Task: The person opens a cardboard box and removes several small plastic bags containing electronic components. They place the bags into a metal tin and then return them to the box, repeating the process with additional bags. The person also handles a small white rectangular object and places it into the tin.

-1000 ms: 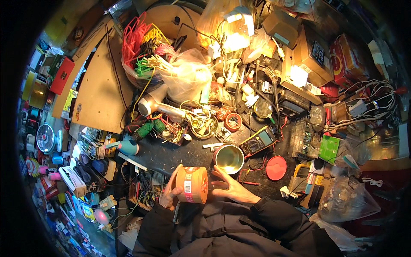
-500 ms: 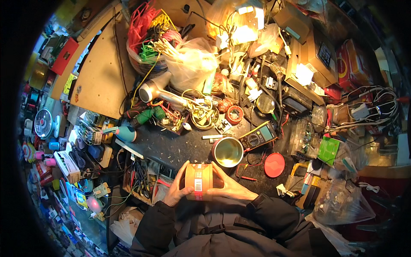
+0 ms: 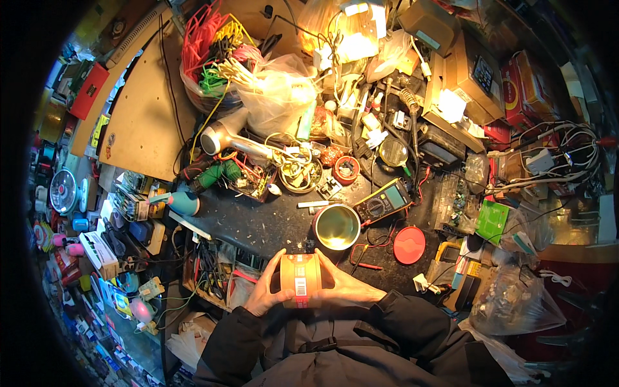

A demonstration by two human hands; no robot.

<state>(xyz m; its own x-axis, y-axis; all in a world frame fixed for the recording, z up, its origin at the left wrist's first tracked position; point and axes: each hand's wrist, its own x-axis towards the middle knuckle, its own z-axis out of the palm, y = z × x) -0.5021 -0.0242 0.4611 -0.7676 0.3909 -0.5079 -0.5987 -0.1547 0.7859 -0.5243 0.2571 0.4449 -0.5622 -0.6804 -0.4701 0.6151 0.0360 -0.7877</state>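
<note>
Close in front of my body, an orange cylindrical container (image 3: 311, 274) with a red label strip and a barcode is held between both hands. My left hand (image 3: 264, 291) grips its left side, thumb on the near face. On its right side my right hand (image 3: 345, 286) holds it the same way. What the container holds is hidden. Just beyond it on the dark bench stands a metal-walled cup (image 3: 337, 227), its top open and a yellowish-green tint inside. A red round lid (image 3: 409, 245) lies to the right, and a multimeter (image 3: 382, 201) with its leads lies behind the cup.
A hair dryer (image 3: 235, 137), a teal-handled tool (image 3: 184, 202) and a red wire spool (image 3: 345, 169) lie farther back. Bundled coloured wires (image 3: 206, 45) fill a bag at the far left. Cardboard boxes (image 3: 474, 80) and coiled cables (image 3: 567, 155) crowd the right.
The whole bench has shifted slightly left and up in the picture. The container stays in both hands, turned a little so its face shows differently.
</note>
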